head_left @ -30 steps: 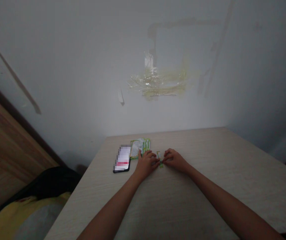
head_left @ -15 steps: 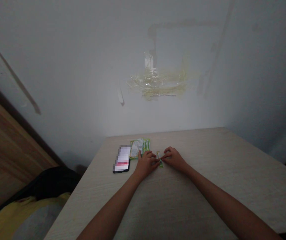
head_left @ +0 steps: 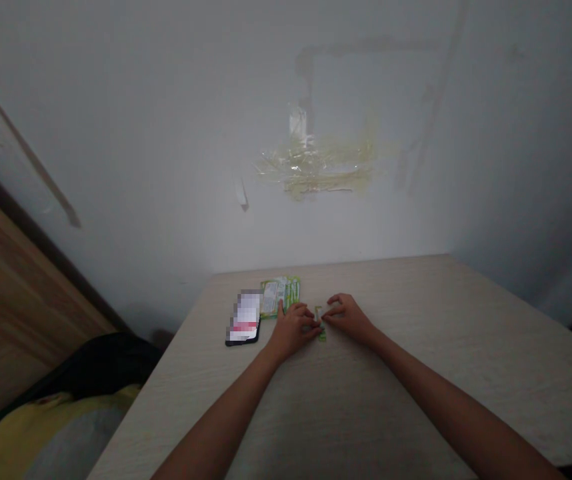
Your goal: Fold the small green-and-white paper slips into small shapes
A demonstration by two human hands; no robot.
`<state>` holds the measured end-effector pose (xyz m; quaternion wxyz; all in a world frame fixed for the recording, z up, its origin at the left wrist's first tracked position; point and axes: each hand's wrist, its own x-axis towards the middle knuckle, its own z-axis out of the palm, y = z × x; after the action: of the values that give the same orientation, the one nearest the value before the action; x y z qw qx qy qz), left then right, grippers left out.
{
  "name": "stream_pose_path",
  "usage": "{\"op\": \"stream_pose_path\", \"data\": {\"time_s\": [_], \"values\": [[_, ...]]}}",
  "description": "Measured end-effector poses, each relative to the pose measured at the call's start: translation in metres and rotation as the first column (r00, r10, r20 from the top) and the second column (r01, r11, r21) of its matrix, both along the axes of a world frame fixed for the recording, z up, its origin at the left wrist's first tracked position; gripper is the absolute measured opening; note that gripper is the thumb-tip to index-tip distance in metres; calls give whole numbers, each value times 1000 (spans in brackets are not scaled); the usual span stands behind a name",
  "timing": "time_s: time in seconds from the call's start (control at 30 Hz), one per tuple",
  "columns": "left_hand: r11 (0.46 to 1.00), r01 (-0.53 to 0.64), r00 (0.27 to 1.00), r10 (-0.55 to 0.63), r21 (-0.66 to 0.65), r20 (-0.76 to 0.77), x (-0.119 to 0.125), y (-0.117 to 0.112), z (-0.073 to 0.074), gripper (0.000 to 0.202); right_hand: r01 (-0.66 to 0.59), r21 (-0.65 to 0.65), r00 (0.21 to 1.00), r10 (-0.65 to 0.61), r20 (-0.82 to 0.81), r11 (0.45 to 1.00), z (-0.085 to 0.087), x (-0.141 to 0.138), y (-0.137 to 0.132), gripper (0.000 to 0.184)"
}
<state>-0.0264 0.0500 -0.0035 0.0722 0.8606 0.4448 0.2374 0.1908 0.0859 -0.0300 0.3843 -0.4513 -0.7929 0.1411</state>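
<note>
A narrow green-and-white packet (head_left: 322, 337) is between my two hands, just above or on the table; I cannot tell which. Its middle is partly covered by fingers. My left hand (head_left: 295, 327) is closed in a pinch on the packet's left side, thumb and fingertips together. From the right, my right hand (head_left: 349, 319) pinches at the packet's other edge, its upper finger held a little apart. Behind my left hand lies a stack of flat green-and-white packets (head_left: 276, 293), partly hidden by its fingers.
A phone (head_left: 246, 320) with a lit, blurred-out screen lies left of the packets. The pale wooden table (head_left: 391, 400) meets a wall (head_left: 166, 167) with old tape marks. Yellow and grey cloth (head_left: 61, 427) and a dark item sit beyond the table's left edge, near a wooden panel (head_left: 6, 287).
The narrow packet has shifted slightly toward me, its lower end now a little nearer. Both hands stay almost in place, with small finger movements.
</note>
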Motion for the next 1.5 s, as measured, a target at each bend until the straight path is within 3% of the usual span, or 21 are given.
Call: {"op": "stream_pose_path", "data": {"time_s": [0.7, 1.03, 1.23, 1.5], "values": [[1000, -2, 1000, 2, 13, 12, 1, 0, -1, 15, 127, 20, 985, -129, 118, 992, -7, -5, 14, 20], [1000, 1, 1000, -1, 22, 11, 1, -1, 0, 14, 58, 19, 997, -59, 46, 998, -10, 1, 16, 7], [1000, -3, 1000, 3, 4, 17, 1, -1, 1, 15, 139, 18, 987, -140, 77, 990, -9, -5, 15, 17], [998, -16, 1000, 18, 61, -21, 3, -3, 0, 17, 134, -11, 990, -133, 50, 991, -8, -1, 14, 21]]}}
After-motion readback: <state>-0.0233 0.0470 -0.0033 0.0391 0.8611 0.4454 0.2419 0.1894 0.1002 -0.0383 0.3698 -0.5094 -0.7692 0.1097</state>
